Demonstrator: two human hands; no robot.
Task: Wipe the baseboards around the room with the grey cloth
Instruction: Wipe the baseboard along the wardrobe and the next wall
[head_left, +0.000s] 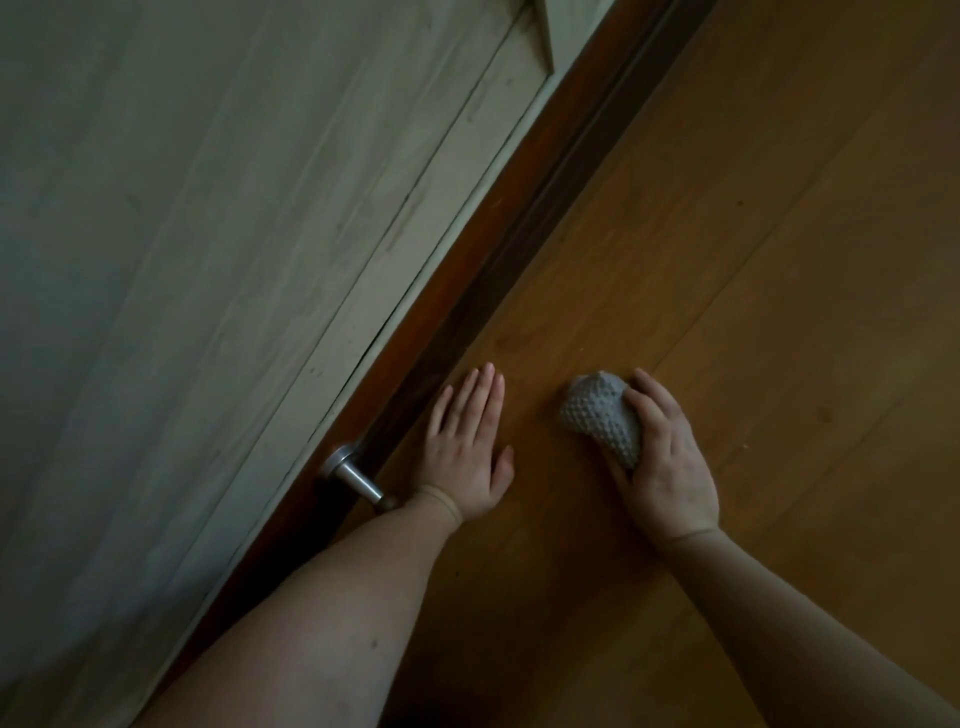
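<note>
**A:** Starting at the far left, what do you have in front of you?

**B:** A pale wood-grain door (218, 218) fills the left side, running on a slant. Its silver handle (353, 475) sticks out low on the door, just left of your left wrist.

**A:** And right of the door?

**B:** A reddish-brown strip (524, 208) runs along the door's lower edge, with a darker band beside it where it meets the wooden floor (779, 234). I cannot tell whether that strip is a baseboard or a threshold.

**A:** Your left hand?

**B:** Your left hand (467, 447) lies palm down on the floor just right of that dark band, fingers straight and together, thumb spread. Its grip is fully open and has hold of nothing.

**A:** Where is the cloth?

**B:** The grey cloth (600, 415) is bunched into a knobbly ball on the floor, right of your left hand and apart from it, well clear of the door's strip.

**A:** And your right hand?

**B:** Your right hand (665, 462) is at the cloth's right side, fingers curled over it and thumb tucked beneath. Its grip is closed around the cloth.
</note>
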